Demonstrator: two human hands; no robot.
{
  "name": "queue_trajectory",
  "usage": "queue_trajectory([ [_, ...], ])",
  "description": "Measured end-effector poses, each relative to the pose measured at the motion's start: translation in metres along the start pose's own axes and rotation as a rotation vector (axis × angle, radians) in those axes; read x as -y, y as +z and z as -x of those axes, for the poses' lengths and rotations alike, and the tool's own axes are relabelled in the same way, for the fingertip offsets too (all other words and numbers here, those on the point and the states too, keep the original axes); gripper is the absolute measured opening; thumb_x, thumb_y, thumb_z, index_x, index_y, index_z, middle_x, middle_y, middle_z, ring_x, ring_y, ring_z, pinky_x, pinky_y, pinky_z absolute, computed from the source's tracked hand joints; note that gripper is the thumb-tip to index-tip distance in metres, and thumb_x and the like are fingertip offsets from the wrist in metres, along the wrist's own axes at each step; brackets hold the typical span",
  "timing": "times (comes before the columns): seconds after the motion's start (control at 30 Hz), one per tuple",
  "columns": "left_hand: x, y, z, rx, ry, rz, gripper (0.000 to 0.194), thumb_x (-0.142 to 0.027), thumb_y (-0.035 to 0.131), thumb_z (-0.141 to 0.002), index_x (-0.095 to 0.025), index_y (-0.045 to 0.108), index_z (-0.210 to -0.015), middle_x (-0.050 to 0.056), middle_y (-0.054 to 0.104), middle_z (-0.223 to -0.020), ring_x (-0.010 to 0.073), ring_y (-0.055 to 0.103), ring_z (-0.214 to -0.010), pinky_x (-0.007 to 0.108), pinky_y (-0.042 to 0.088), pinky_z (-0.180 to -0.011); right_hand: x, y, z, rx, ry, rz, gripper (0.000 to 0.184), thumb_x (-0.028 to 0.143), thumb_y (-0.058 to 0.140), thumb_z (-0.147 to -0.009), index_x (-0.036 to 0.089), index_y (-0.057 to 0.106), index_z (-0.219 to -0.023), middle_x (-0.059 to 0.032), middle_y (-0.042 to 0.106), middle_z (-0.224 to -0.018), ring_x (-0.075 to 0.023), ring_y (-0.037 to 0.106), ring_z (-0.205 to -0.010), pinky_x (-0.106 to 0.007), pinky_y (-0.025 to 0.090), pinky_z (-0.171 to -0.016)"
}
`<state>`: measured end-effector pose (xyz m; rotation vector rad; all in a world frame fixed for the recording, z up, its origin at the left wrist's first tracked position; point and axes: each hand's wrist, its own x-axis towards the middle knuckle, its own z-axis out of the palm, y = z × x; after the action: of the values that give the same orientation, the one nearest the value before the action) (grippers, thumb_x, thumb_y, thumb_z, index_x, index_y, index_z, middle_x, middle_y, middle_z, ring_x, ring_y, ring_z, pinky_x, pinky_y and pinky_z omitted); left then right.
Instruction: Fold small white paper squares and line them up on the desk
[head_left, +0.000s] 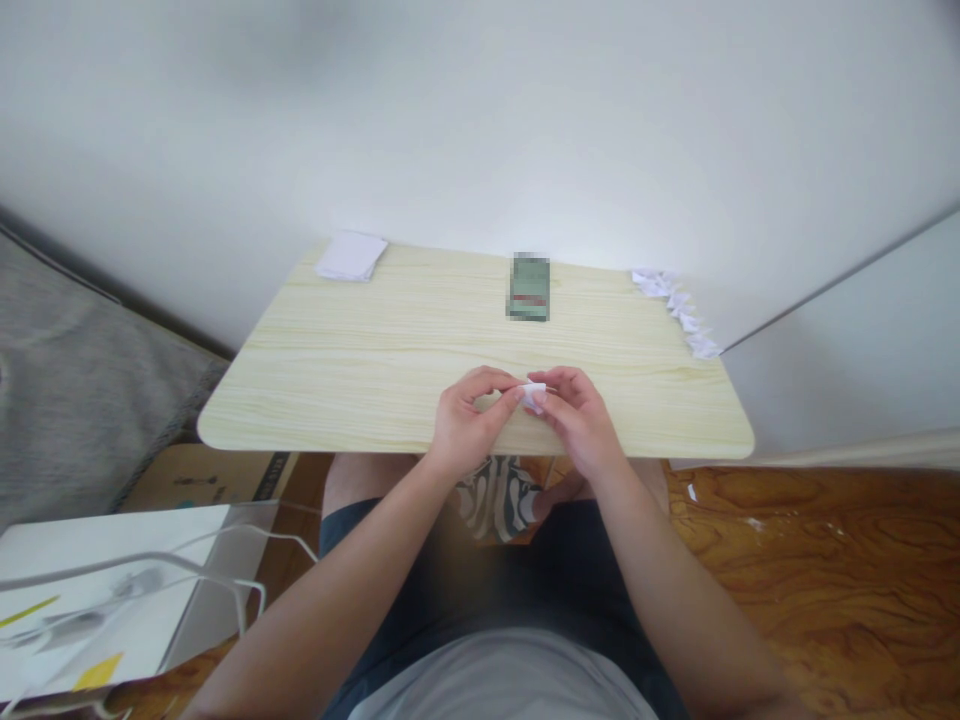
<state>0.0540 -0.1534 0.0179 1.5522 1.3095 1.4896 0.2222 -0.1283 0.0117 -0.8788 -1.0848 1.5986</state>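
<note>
Between my two hands, above the near part of the table [360,380], is a small piece of folded white paper [533,393]. My left hand [476,415] pinches its left side between thumb and index finger. From the right, my right hand [581,415] grips the same paper with thumb and fingers. The fingers cover part of it, so its full shape is hidden. A stack of white paper sheets [352,256] lies at the table's back left corner. Along the right edge runs a row of several small folded white paper pieces [682,312].
A phone-like object [529,288], pixelated, lies at the table's back middle. A white wall [480,130] rises behind. At lower left are a white box [97,590] with cables [187,565] and a cardboard box [202,475]. A paper scrap [692,492] lies on the wooden floor.
</note>
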Motion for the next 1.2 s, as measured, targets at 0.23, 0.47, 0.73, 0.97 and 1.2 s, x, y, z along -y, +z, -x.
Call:
queue_trajectory([
  [0.23, -0.010, -0.009, 0.000, 0.085, -0.033, -0.073, 0.012, -0.029, 0.067, -0.090, -0.019, 0.073, -0.090, 0.003, 0.072, -0.088, 0.0178, 0.064, -0.086, 0.033, 0.049, -0.082, 0.006, -0.001, 0.004, 0.037, -0.076, 0.240, 0.015, 0.035, 0.079, -0.082, 0.026, 0.077, -0.094, -0.0030, 0.072, -0.109, -0.0207, 0.064, -0.101, -0.034, 0.051, -0.090],
  [0.47, -0.022, -0.013, -0.002, 0.168, -0.114, -0.045, 0.013, -0.030, 0.066, -0.089, -0.019, 0.074, -0.092, 0.004, 0.073, -0.086, 0.0187, 0.066, -0.082, 0.032, 0.050, -0.077, 0.016, -0.001, 0.012, 0.054, -0.017, 0.351, 0.019, 0.041, 0.079, -0.081, 0.024, 0.075, -0.086, -0.0009, 0.071, -0.081, -0.0174, 0.061, -0.075, -0.031, 0.047, -0.071],
  [0.73, -0.025, -0.013, -0.002, 0.208, -0.209, 0.147, 0.021, -0.030, 0.066, -0.091, -0.019, 0.071, -0.108, 0.001, 0.067, -0.076, 0.0145, 0.062, -0.071, 0.028, 0.049, -0.068, 0.015, 0.004, 0.016, 0.002, 0.108, 0.148, 0.021, 0.042, 0.080, -0.080, 0.022, 0.072, -0.081, -0.0002, 0.068, -0.070, -0.0148, 0.059, -0.064, -0.030, 0.049, -0.065],
  [0.97, -0.020, -0.015, 0.005, 0.233, -0.156, 0.181, 0.022, -0.025, 0.071, -0.087, -0.020, 0.070, -0.108, 0.006, 0.072, -0.094, 0.0185, 0.066, -0.088, 0.032, 0.051, -0.080, 0.013, 0.004, 0.015, -0.012, 0.168, 0.004, 0.022, 0.040, 0.082, -0.079, 0.021, 0.070, -0.080, 0.0004, 0.066, -0.071, -0.0123, 0.058, -0.061, -0.028, 0.050, -0.062],
  [1.2, -0.025, -0.020, 0.004, 0.307, -0.137, 0.091, 0.015, -0.023, 0.067, -0.088, -0.021, 0.074, -0.101, 0.007, 0.074, -0.101, 0.0217, 0.067, -0.095, 0.034, 0.052, -0.080, 0.023, 0.009, 0.022, -0.030, 0.045, 0.269, 0.023, 0.043, 0.080, -0.081, 0.022, 0.071, -0.084, -0.0006, 0.070, -0.069, -0.0158, 0.063, -0.066, -0.031, 0.052, -0.066],
])
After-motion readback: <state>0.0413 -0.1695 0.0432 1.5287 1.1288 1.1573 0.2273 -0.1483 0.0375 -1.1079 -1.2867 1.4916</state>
